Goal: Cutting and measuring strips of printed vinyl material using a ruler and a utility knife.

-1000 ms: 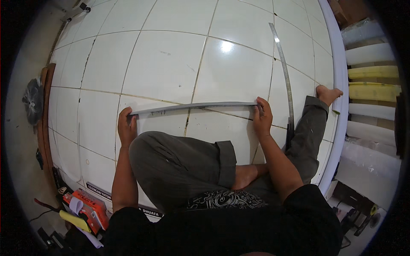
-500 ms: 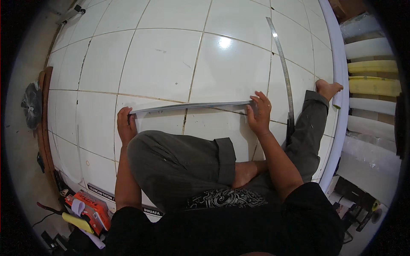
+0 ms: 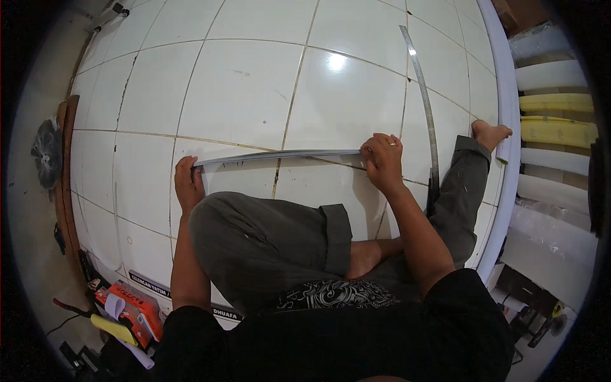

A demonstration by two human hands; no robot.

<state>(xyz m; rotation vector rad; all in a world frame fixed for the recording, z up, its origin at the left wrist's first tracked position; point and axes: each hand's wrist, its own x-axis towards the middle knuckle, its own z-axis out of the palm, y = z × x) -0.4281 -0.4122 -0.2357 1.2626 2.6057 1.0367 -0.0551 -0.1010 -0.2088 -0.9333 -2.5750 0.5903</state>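
Note:
A thin, long grey bundle of sheets or strips (image 3: 280,155), seen edge-on, spans the space in front of my bent knee. Its exact kind cannot be made out. At its left end my left hand (image 3: 188,183) grips it, thumb nearer me and fingers curled round the edge. My right hand (image 3: 385,160) pinches the right end between thumb and curled fingers. The bundle casts a faint shadow on the white tiles. A long steel ruler (image 3: 424,95) lies on the floor beyond my right hand, its near end beside my outstretched leg.
White floor tiles (image 3: 235,83) spread ahead. Rolls of white and yellow material (image 3: 554,130) are stacked at right, beside a long pale roll (image 3: 507,95). At lower left sit an orange box (image 3: 146,312), a yellow-handled tool (image 3: 114,329) and dark lettered strips (image 3: 149,284). Brown bars (image 3: 68,178) edge the left wall.
My right hand has shifted slightly left along the bundle, and its fingers have curled in from a more upright, spread pose. My left hand stays at the other end.

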